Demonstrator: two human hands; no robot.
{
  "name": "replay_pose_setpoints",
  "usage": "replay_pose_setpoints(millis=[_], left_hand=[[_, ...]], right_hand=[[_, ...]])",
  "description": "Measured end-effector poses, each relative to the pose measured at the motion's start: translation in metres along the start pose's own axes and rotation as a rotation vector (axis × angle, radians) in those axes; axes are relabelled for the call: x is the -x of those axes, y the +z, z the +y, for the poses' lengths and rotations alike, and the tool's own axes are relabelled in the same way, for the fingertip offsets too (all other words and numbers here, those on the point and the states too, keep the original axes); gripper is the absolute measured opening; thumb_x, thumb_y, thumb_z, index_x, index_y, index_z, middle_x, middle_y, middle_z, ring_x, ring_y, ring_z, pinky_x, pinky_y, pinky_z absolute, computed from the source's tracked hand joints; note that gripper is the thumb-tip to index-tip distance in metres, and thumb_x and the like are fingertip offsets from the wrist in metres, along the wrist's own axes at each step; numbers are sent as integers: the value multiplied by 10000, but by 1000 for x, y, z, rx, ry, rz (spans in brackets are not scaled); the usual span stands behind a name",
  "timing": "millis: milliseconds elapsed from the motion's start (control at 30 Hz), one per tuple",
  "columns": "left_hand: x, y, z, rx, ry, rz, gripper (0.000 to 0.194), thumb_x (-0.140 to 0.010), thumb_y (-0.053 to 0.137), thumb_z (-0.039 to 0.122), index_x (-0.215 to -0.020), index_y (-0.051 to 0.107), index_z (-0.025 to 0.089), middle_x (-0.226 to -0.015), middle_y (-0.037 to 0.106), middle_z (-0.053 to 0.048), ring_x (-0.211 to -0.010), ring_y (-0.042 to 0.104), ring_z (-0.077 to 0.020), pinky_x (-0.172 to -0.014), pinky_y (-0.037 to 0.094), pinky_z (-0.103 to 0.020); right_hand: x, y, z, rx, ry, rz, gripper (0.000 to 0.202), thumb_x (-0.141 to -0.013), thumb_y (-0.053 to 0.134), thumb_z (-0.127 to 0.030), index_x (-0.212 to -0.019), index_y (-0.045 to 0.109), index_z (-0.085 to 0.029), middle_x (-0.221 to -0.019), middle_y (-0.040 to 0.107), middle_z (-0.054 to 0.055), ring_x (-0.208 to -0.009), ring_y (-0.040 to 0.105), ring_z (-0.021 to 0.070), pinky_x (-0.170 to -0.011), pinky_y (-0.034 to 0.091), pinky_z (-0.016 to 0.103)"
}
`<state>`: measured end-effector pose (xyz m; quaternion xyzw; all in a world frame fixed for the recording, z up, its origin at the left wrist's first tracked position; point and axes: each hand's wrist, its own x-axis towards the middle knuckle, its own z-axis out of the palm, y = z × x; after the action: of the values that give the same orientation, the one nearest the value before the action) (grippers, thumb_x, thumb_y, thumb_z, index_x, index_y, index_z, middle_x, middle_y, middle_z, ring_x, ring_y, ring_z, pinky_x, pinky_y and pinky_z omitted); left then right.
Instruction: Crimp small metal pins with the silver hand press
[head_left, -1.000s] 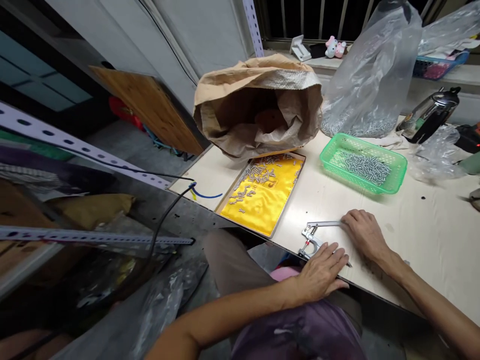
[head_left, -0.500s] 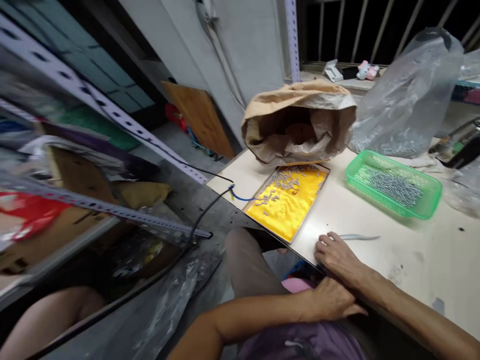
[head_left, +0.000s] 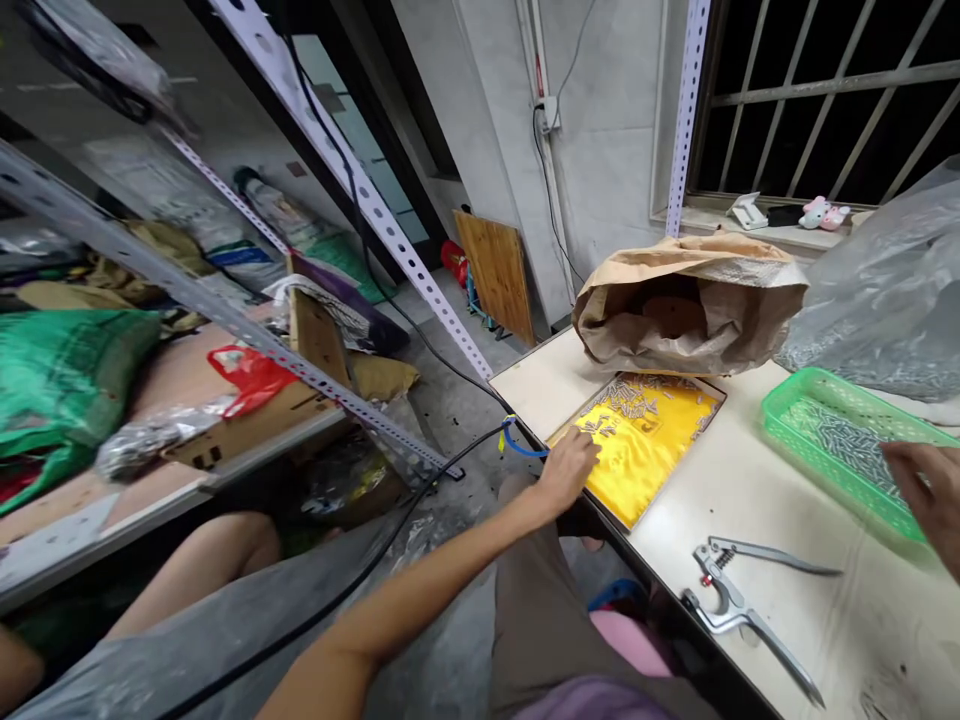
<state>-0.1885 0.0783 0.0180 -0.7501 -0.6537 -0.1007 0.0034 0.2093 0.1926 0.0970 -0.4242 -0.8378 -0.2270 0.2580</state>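
Left hand (head_left: 566, 468), fingers curled, at the edge of the yellow-lined tray (head_left: 637, 478); right hand (head_left: 930, 495), fingers bent, beside the green basket (head_left: 844, 490); grips indeterminable. Snap pliers (head_left: 739, 608) lie on the counter (head_left: 757, 500).

One bench (head_left: 750, 480), two hands: one left hand (head_left: 571, 465), one right hand (head_left: 930, 500).
One pair of pliers (head_left: 742, 612), one yellow-lined tray (head_left: 637, 475), one green basket (head_left: 821, 476), one brown sack (head_left: 667, 355), one big clear bag (head_left: 892, 300); small metal pieces (head_left: 851, 440) in both tray and basket, too many and too crowded to count. Two little toy figures (head_left: 814, 212) on one windowsill (head_left: 720, 213); one wooden board (head_left: 495, 275) by the wall.
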Motion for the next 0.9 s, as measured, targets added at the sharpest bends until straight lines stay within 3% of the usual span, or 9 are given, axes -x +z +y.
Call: replay_pose_setpoints(millis=[100, 167, 233, 300, 433, 567, 733, 800, 900], left_hand=[[-11, 8, -37, 45, 27, -138, 111, -837, 572, 227, -760, 595, 151, -873, 560, -68, -857, 473, -193, -772, 417, -306], [-13, 17, -48, 165, 30, -166, 148, -822, 597, 255, -722, 579, 147, -856, 556, -60, -842, 475, -184, -795, 402, -298], [-15, 22, -49, 287, -17, -146, 179, -823, 593, 272, -696, 570, 148, -830, 562, -52, -835, 488, -173, -812, 394, -285], [-17, 21, -44, 353, -68, -122, 163, -825, 576, 261, -708, 586, 148, -802, 578, -42, -817, 508, -161, -798, 399, -266], [-22, 6, -18, 447, -143, -101, 141, -826, 530, 223, -788, 643, 147, -740, 621, -16, -678, 542, -124, -640, 415, -215], [-19, -12, 17, 668, -280, 38, 146, -799, 530, 205, -770, 660, 147, -675, 625, 2, -593, 536, -108, -571, 397, -200], [-13, -26, 37, 690, -337, 235, 151, -765, 539, 169, -639, 620, 146, -639, 612, 3, -616, 544, -110, -599, 397, -204], [-13, -28, 37, 767, -403, 205, 197, -784, 540, 212, -609, 603, 145, -574, 580, 13, -555, 535, -105, -559, 399, -205], [-15, -31, 33, 1029, -545, 66, 204, -785, 569, 255, -620, 594, 137, -506, 539, 32, -467, 530, -97, -493, 416, -199]], right_hand=[[12, 7, 21, 48, 2, -75, 600, -913, 181, -588, -895, 627, -187, -764, 634, 159, -643, 555, 290, -551, 431, 401], [15, 6, 5, -81, 41, -95, 573, -918, 206, -566, -940, 625, -176, -828, 636, 171, -727, 585, 303, -621, 469, 415], [12, 3, -28, -262, 107, -120, 510, -922, 254, -535, -922, 632, -192, -857, 646, 155, -749, 609, 292, -632, 484, 409], [4, 1, -70, -509, 135, -140, 429, -902, 347, -530, -859, 639, -218, -812, 673, 100, -663, 626, 238, -590, 494, 363], [-24, 12, -153, -976, 240, -256, 360, -884, 402, -480, -807, 635, -216, -790, 694, 62, -690, 647, 194, -611, 501, 304], [-51, 35, -214, -1195, 417, -306, 387, -819, 444, -550, -721, 580, -202, -668, 659, 40, -586, 604, 174, -545, 473, 286], [-64, 52, -244, -1238, 518, -268, 267, -768, 503, -440, -652, 535, -201, -620, 626, 14, -563, 568, 154, -542, 434, 265], [-65, 54, -245, -1244, 500, -274, 216, -767, 494, -376, -647, 540, -201, -625, 626, 6, -573, 568, 149, -557, 428, 258], [-64, 59, -243, -1238, 477, -297, 198, -770, 489, -341, -649, 552, -198, -623, 622, 5, -571, 567, 149, -559, 425, 259]])
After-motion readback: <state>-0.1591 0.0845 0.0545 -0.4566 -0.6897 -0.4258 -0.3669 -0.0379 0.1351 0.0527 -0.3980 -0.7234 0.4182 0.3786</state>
